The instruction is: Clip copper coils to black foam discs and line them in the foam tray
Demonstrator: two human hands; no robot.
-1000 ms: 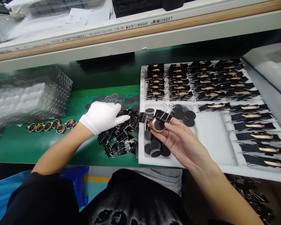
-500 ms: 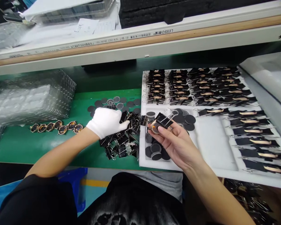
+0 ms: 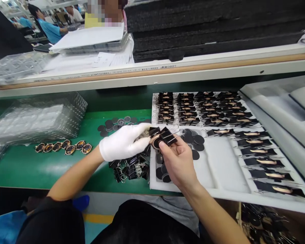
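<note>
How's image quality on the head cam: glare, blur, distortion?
Head view: even overhead light, soft glare on the clear plastic trays and green mat; shelf edge bows from wide-angle distortion; gloved left hand and bare right hand slightly soft around the clipped ring; background faces blurred out.

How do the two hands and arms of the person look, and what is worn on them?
The left hand wears a plain white fabric glove that ends at the wrist. The right hand is bare, with no glove. Both forearms are uncovered. A dark sleeve shows at the left upper arm. No watch, ring or marking is visible.
</note>
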